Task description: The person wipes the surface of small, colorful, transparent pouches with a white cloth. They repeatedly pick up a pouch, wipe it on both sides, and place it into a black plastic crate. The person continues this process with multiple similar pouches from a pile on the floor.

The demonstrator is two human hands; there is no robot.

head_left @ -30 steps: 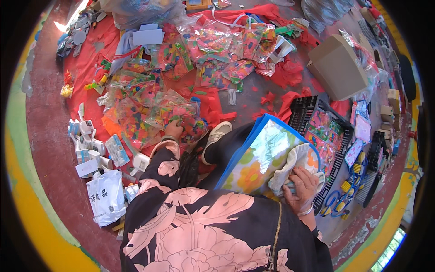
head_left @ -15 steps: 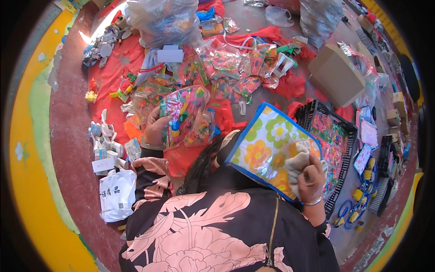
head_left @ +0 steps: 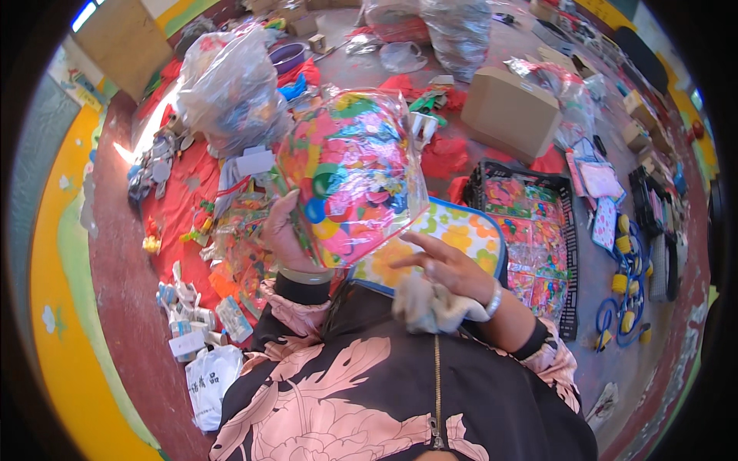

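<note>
**One in Hand, Others Stowed, More on the Ground**

Seen from the head camera, a seated worker's left hand [head_left: 288,237] grips the lower left edge of a large, shiny clear-plastic bag of many-coloured pieces [head_left: 355,180], its fingers partly hidden behind it. The bag is raised in front of the body, above a blue-bordered, flower-print board [head_left: 461,228]; whether the two touch cannot be told. The right hand [head_left: 455,269] is half open, its upper fingers stretched toward the bag, apart from it in this view; a crumpled greyish-white cloth [head_left: 427,306] is bunched below, apparently caught by the lower fingers.

The work looks partway along. Small bright packets [head_left: 519,242] lie in rows inside a black slatted plastic crate [head_left: 570,284] to the right, while more clear colourful packs [head_left: 244,230] lie loose on red sheeting [head_left: 173,253] to the left, seemingly the part left to handle.
</note>
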